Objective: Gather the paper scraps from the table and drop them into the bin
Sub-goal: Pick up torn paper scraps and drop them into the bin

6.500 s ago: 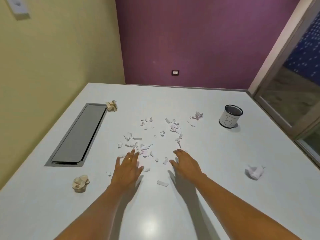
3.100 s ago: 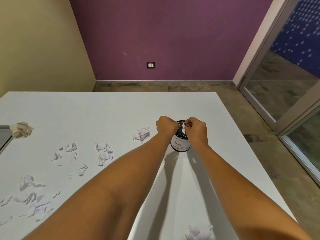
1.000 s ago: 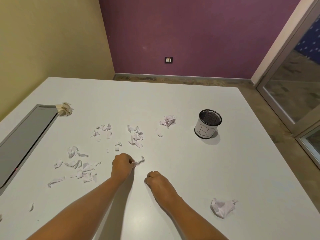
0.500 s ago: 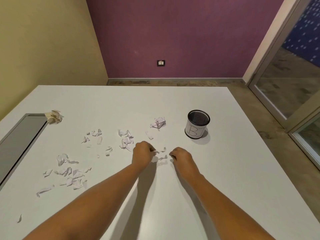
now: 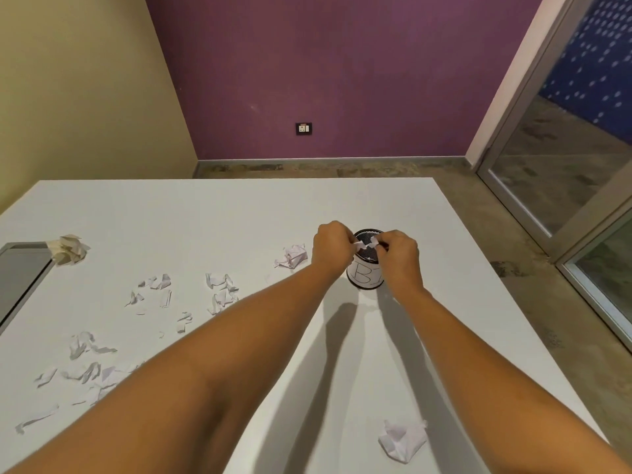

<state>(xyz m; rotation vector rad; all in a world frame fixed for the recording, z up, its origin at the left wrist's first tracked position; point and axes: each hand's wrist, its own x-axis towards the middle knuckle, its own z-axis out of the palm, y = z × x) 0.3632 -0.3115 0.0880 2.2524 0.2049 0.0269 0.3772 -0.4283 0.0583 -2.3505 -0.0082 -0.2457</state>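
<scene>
Your left hand (image 5: 333, 248) pinches one paper scrap (image 5: 359, 246), your right hand (image 5: 398, 258) another, fingers curled tight, both over the bin (image 5: 366, 278) toward the bench's (image 5: 239, 213) far right corner. Bits this light can flutter past that narrow mouth if you let go high or off-centre, and they look barely inside the rim. Knock the bin and it may tip. More loose scraps (image 5: 219, 290) lie toward the left edge.

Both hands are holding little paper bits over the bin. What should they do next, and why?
Probably just let go. The left hand and right hand each pinch a white scrap right above the open mouth of the bin, so releasing should drop both pieces inside. Loose scraps on the table to the left can wait.
</scene>
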